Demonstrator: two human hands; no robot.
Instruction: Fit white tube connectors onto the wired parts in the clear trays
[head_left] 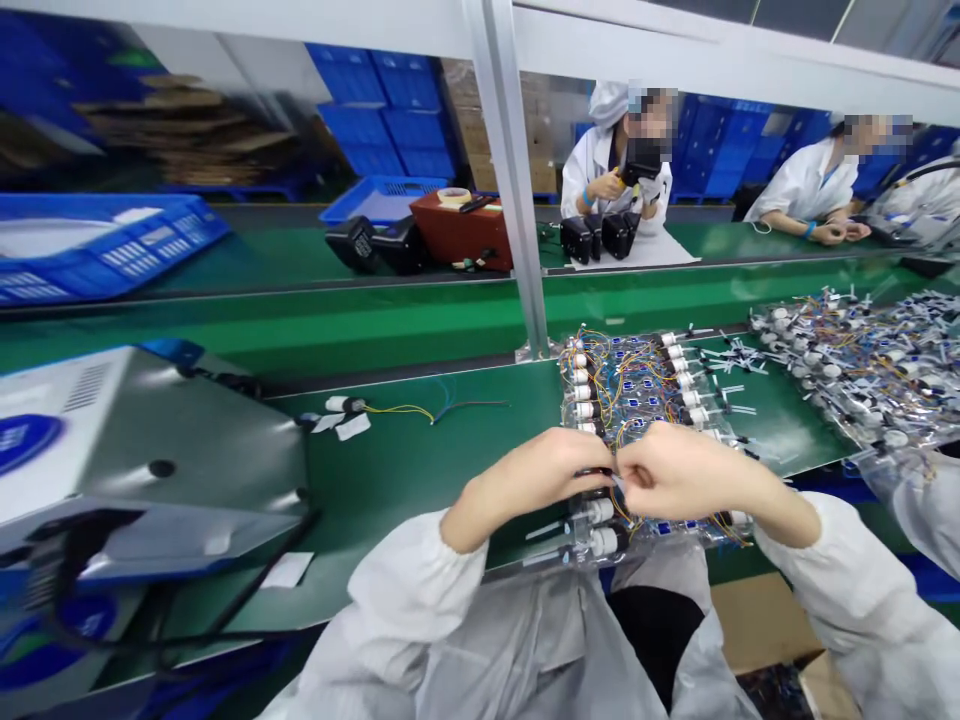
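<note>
My left hand (551, 468) is closed, its fingers curled round a small black cylindrical part (594, 482) that is mostly hidden. Close against it, my right hand (671, 470) is pinched shut; what lies in its fingertips is too covered to name. Both hands are over a tray-like clear plastic layer (652, 538) holding two columns of small black-and-white cylindrical parts (586, 392). Yellow and blue wires (600, 360) and small blue pieces (634, 385) run between the columns. Thin white strips (739, 392) stick out on the right.
A similar wired part (345, 404) lies on the green bench (405, 470) to the left, near a metal-cased machine (217, 460). More wired parts (877, 365) are heaped at right. A metal post (517, 200) rises ahead. Co-workers (611, 170) sit across.
</note>
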